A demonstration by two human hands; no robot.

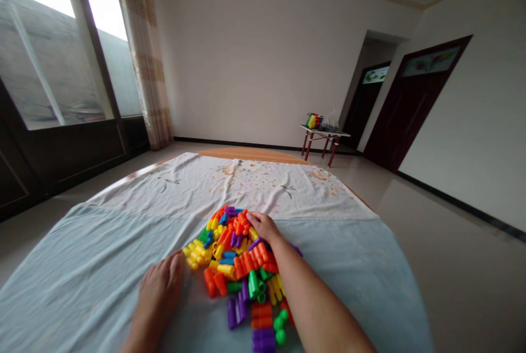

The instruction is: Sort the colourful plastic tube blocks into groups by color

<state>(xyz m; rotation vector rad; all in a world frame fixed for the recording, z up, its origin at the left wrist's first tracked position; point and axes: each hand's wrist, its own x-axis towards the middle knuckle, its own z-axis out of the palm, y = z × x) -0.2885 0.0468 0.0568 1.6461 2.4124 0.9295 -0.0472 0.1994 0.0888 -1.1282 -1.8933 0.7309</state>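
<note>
A heap of bright plastic building blocks [226,254] in yellow, orange, green, blue and purple lies on the cloth between my hands. At the far side of the heap, my right hand [263,226] reaches in with its fingers closed on an orange block [241,223]. My left hand [161,286] rests flat on the cloth, fingers stretched forward and holding nothing. Its fingertips are right beside a cluster of yellow blocks [197,254]; whether they touch I cannot tell. My right forearm covers part of the heap's right edge.
A light blue cloth [82,276] and a white floral cloth [197,183] cover the round wooden table [246,153]. Beyond it, a small folding table [324,132] holds a colourful bag [314,121]. A window and curtain [143,57] are on the left, doors on the right.
</note>
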